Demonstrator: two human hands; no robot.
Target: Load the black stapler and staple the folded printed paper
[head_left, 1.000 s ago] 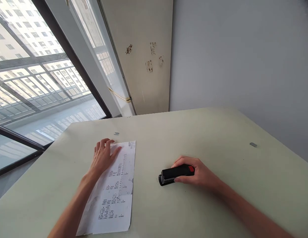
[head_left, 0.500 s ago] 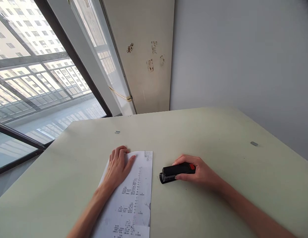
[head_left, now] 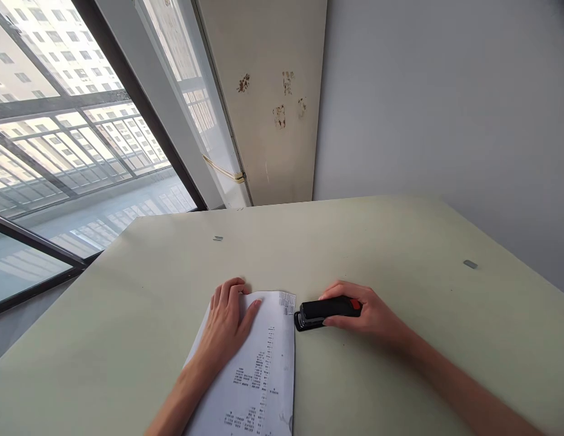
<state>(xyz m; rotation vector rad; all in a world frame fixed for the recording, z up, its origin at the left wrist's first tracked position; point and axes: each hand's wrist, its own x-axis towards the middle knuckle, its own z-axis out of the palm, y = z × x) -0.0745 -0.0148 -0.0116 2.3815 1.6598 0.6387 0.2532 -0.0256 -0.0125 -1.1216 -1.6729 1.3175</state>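
Printed sheets of paper [head_left: 258, 363] lie on the table in front of me, with rows of small dark print. My left hand [head_left: 229, 315] rests over their far left part, its fingers bent round the far edge and its thumb on top. The fingertips at that edge are partly hidden. To the right, my right hand [head_left: 354, 306] is closed around a black stapler [head_left: 329, 307] with a red patch near its back end. The stapler's front end points left, right beside the paper's right edge near the far corner; whether they touch, I cannot tell.
Two small strips of staples [head_left: 218, 238] lie on the pale green table [head_left: 391, 242] beyond my left hand. Another small grey strip [head_left: 470, 264] is at the far right. A grey wall [head_left: 427, 103] and a window [head_left: 82, 145] border the table.
My left hand has slid the paper to the right and slightly towards me, closing the gap to the stapler. The right hand with the stapler has hardly moved. The view has shifted a little.
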